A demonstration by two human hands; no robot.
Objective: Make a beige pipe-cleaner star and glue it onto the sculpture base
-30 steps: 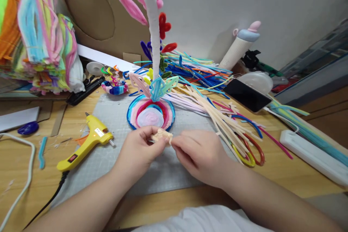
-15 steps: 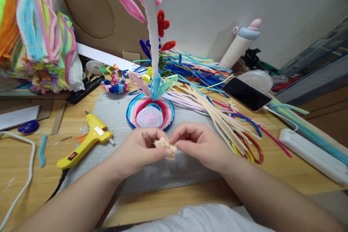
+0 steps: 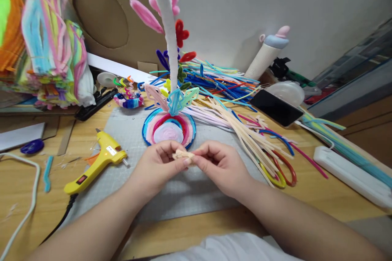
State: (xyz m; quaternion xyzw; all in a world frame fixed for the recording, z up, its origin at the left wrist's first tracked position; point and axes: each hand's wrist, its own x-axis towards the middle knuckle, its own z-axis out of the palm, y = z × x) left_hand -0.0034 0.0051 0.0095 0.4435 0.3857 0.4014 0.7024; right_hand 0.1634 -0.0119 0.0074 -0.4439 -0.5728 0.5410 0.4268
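Observation:
Between my two hands is a small cream piece of bent pipe cleaner, partly hidden by my fingers. My left hand pinches it between thumb and fingers from the left. From the right, my right hand grips its other end with thumb and forefinger. Just beyond them sits a round base coiled from coloured pipe cleaners, with a white wrapped stem rising behind it. Pink, red, purple and green fuzzy petals are around the stem. Pastel looped petals stand at its foot.
A yellow glue gun lies left on the grey cutting mat. Cream pipe cleaners spread to the right, near a phone and a white power strip. Bundled pipe cleaners stand at the back left.
The cream piece has turned in my fingers and now looks narrower and flatter. My hands stay close together in nearly the same place. The view has shifted slightly.

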